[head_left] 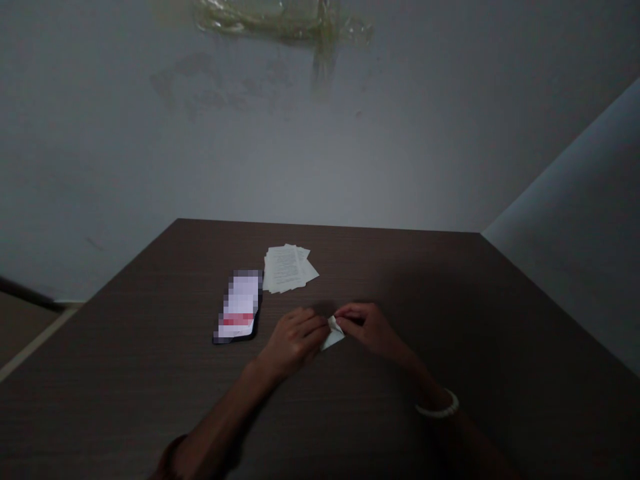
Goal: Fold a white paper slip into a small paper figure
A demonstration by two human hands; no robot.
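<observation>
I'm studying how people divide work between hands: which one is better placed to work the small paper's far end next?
Probably the right hand: its fingers are at the far end of the small paper, while the left hand lies over its left side.

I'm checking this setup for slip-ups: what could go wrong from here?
The small paper between the left hand and the right hand could crease crookedly, since the scene is dim and the hands cover part of it. The sheets are piled unevenly, so a brush might scatter them. The phone lies near the left hand, which could nudge it.
</observation>
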